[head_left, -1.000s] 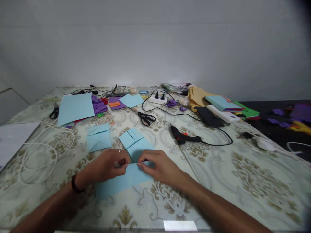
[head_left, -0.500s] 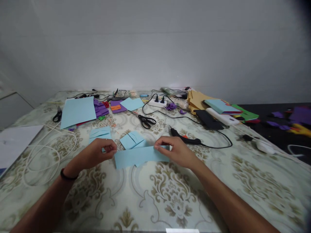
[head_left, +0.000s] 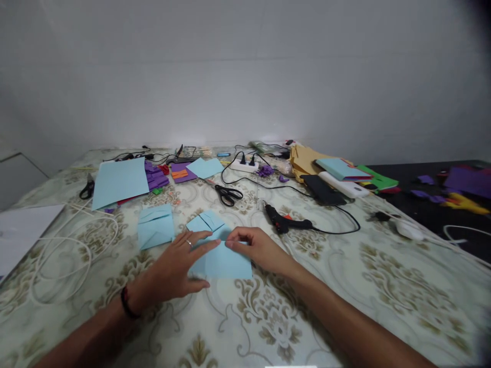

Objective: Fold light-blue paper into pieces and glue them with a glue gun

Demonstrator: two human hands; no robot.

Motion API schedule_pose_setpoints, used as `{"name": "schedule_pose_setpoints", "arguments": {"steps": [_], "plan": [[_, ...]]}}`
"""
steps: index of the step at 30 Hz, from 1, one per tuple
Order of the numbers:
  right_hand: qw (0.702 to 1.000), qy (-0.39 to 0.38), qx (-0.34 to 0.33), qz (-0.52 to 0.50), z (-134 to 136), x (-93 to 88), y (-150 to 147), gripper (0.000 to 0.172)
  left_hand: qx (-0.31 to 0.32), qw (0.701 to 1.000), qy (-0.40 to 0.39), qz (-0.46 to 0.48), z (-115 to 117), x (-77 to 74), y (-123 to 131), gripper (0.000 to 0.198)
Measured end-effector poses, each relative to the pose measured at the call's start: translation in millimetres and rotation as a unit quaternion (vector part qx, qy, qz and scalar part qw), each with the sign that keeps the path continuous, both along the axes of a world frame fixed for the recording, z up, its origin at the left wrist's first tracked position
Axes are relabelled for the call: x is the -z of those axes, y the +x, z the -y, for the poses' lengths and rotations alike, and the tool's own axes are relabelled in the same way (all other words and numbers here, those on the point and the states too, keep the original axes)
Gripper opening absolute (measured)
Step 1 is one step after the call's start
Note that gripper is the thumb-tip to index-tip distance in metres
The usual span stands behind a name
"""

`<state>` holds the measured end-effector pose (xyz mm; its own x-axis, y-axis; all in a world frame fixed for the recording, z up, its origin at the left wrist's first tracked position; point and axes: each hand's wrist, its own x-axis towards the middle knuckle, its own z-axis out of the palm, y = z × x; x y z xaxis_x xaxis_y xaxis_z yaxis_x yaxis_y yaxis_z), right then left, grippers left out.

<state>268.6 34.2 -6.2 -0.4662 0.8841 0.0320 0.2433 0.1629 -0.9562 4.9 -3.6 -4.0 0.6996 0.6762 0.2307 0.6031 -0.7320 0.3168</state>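
Observation:
A light blue paper strip lies on the patterned tablecloth in front of me. My right hand pinches its far edge between thumb and fingers. My left hand, with a ring and a dark wristband, reaches over the strip's left part, fingers spread and fingertips close to the right hand. Just beyond is a folded light blue paper piece, partly covered by the hands. Left of it rests another folded light blue piece with narrow slits or strips across it.
Black-handled scissors and a black glue gun lie beyond my hands. Farther back are a white power strip, a large blue sheet and purple paper pieces. A white cable loops at left; a black phone-like slab lies right.
My left hand has moved right from the strip's left end, its fingers spreading over the paper. The right hand has shifted slightly left and down, still pinching the strip, which now shows shorter.

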Motion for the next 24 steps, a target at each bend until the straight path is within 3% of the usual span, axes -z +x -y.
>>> {"name": "schedule_pose_setpoints", "arguments": {"steps": [8,11,19,22,24], "plan": [[0.981,-0.117,0.029,-0.154,7,-7.1,2,0.051,-0.05,0.992,-0.068,0.097,0,-11.6,-4,0.057],[0.966,-0.118,-0.002,-0.228,13,-12.2,3,0.07,-0.067,0.98,-0.112,0.152,1,-14.0,-3,0.052],[0.959,-0.091,-0.081,-0.255,27,-9.5,-2,0.099,-0.068,0.914,-0.291,0.273,12,-20.3,7,0.027],[0.966,-0.077,-0.065,-0.239,26,-9.6,-1,0.096,-0.093,0.88,-0.344,0.313,12,-23.8,7,0.029],[0.975,-0.078,-0.047,-0.204,27,-11.5,-1,0.08,-0.132,0.86,-0.365,0.332,13,-24.3,5,0.034]]}}
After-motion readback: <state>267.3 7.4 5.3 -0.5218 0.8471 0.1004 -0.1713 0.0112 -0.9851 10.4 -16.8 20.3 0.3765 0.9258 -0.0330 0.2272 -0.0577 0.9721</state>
